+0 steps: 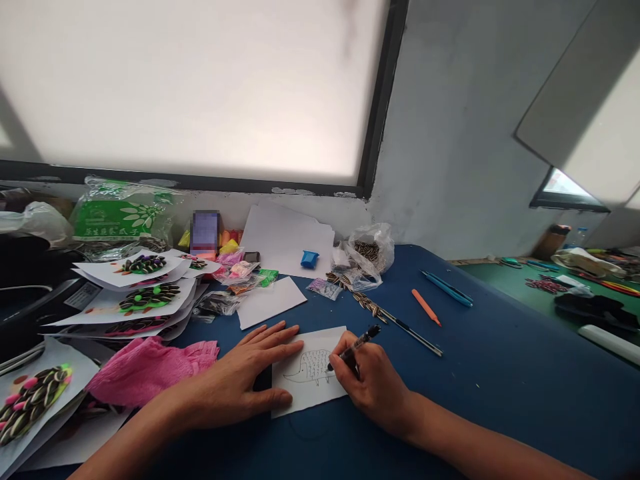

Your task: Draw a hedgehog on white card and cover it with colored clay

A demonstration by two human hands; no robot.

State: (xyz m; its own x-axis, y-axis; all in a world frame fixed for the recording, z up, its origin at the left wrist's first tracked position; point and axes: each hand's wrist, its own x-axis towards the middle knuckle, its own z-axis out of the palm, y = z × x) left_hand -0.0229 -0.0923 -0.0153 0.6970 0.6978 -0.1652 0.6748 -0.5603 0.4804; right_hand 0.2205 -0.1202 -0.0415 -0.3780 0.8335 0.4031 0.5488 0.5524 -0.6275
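Note:
A white sheet of paper (295, 403) lies on the blue table in front of me, with a hedgehog drawing (313, 365) in thin dark lines on it. My right hand (367, 377) pinches a black pen (367, 335), its tip at the right part of the hedgehog's body. Flat and with fingers spread, my left hand (245, 377) rests on the sheet's left edge. Just behind the sheet sits a blank white card (273, 303). A pink cloth (153, 370) is to the left of my left hand.
Paper sheets with sunflower-seed hedgehogs (145, 300) are stacked at left. Small packets of coloured clay (240, 270) and a bag of sunflower seeds (367, 252) stand at the back. An orange marker (427, 307), blue tweezers (447, 289) and a thin rod (413, 331) lie at right.

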